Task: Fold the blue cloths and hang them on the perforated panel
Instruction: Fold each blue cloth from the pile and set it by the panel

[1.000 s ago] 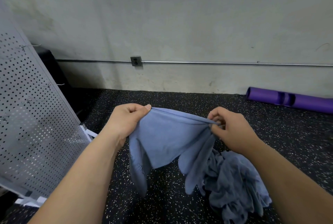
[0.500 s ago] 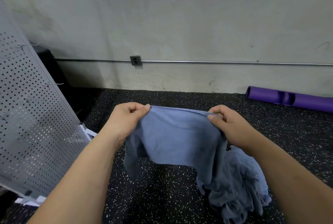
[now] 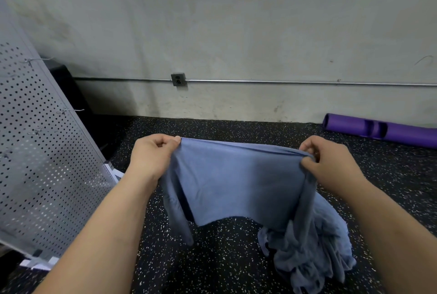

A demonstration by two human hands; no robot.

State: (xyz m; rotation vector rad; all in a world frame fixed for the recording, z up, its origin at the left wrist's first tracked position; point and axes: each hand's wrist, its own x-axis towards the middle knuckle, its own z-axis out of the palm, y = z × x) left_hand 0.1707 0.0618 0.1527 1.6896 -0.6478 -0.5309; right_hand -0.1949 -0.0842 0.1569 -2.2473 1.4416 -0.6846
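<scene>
My two forearms come in from the bottom corners of the frame. At lower right, one crumpled pile of blue cloths (image 3: 312, 258) lies on the speckled black floor (image 3: 212, 265); I cannot count how many are in it. Above, at centre, one blue cloth (image 3: 241, 182) hangs spread between my two hands, its right side trailing down in front of the pile. My left hand (image 3: 153, 156) pinches the top left corner, fingers curled. My right hand (image 3: 331, 166) pinches the bunched top right corner between thumb and curled fingers. Along the left edge leans one perforated panel (image 3: 35, 163), with at least three wire hooks (image 3: 68, 110) showing. Farther back, at right, one purple roll (image 3: 383, 131) lies by the wall, which carries one grey outlet box (image 3: 178, 79).
</scene>
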